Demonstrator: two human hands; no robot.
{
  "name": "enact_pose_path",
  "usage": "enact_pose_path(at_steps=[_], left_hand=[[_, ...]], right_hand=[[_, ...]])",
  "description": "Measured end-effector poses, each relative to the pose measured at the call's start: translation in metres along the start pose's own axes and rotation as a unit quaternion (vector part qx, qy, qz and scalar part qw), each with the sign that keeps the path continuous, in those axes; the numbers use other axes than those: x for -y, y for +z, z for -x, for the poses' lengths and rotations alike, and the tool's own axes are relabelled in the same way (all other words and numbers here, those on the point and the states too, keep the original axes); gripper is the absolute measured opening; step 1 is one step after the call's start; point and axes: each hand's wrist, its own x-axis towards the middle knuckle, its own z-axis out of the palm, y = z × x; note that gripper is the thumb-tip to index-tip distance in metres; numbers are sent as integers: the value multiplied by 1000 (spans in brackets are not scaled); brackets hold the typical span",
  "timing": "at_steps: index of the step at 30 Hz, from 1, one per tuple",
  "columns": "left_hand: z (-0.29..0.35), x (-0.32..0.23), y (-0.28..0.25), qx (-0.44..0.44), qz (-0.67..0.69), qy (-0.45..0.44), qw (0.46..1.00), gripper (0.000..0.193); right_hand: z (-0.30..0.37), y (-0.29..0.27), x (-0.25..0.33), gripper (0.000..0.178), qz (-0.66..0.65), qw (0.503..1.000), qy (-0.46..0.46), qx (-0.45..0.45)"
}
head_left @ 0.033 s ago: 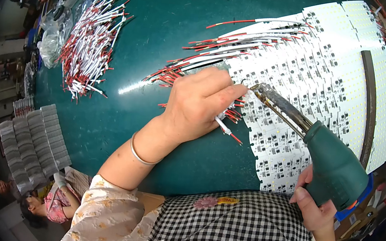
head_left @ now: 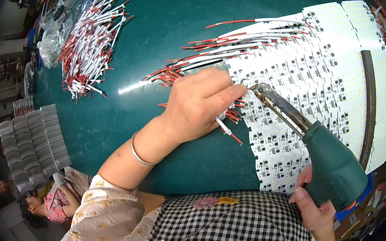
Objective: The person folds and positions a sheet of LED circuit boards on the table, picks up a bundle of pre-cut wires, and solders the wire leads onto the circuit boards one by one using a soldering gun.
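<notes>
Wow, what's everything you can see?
Table: one, green, underneath
Circuit boards: many, white, table's right
Hand tool: one, green, over boards
Wire pile: many, red and white, table's left
Laid wires: many, same colours, boards' left edge
Bar: one, dark, atop boards
Bags: several, clear, far left
Stacked strips: many, pale grey, lower left
People: several, one wearing pink, left
Clutter: uncountable, mixed, right edge
Apron: one, black and white, front
Bracelet: one, silver, left wrist
Left grip: one, bare, on wires at boards
Right grip: one, bare, around tool

the tool body [head_left: 334, 164] looks matt plastic, the tabletop [head_left: 163, 11] smooth and glossy, the bangle [head_left: 135, 153] shiny metal.
</notes>
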Motion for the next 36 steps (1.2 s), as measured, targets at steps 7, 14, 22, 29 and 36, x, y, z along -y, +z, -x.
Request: enact_pose_path(at_steps=[7,14,22,29,36], left_hand=[[3,-5,-1,27,-39,-2,999,30],[-7,-15,-3,37,-53,10,998,31],[-34,-43,-22,30,-107,-16,994,40],[-41,-38,13,23,-74,-39,996,37],[-39,-35,22,-7,-66,-41,997,36]], right_hand=[[-2,9,27,53,-96,980,110,-135],[-8,-4,42,67,-122,972,58,-193],[-6,-22,41,68,-147,965,20,-216],[2,-43,35,66,-161,974,34,-159],[-11,-34,32,66,-116,970,2,-214]])
